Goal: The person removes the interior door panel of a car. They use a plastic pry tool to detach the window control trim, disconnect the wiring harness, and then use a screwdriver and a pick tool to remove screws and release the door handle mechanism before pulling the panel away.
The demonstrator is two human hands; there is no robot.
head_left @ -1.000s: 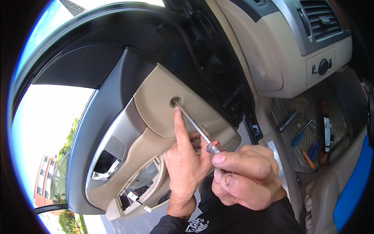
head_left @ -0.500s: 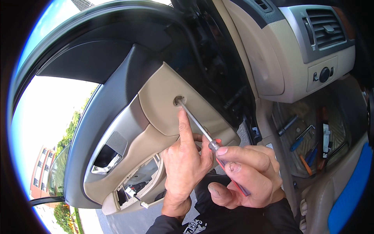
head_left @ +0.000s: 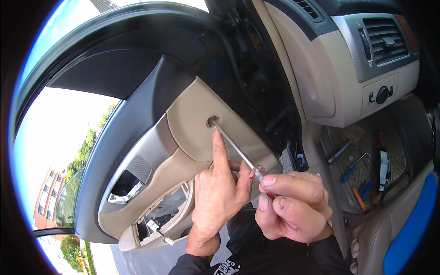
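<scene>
My right hand (head_left: 293, 206) is closed around the handle of a screwdriver (head_left: 233, 146) with clear and red plastic. Its long steel shaft runs into a round hole (head_left: 213, 121) in the beige door panel (head_left: 190, 105); the tip is hidden there. My left hand (head_left: 215, 192) has its index finger stretched along the shaft, touching near the hole, while its other fingers are bent and partly hidden beside the panel. Below, the door has an opening (head_left: 167, 206) with a white connector (head_left: 168, 239) hanging on wire. The silver inner handle (head_left: 126, 195) sits to the left.
Right of the door are the dashboard (head_left: 339, 82), a floor mat (head_left: 348, 174) holding several tools (head_left: 353, 165), and a seat (head_left: 376, 247) with blue fabric at its edge. Outside, on the left, are greenery and a building (head_left: 46, 197).
My right fingers shifted on the screwdriver handle, opening somewhat and then closing round it again. My left index finger stays by the hole. The whole view has shifted slightly.
</scene>
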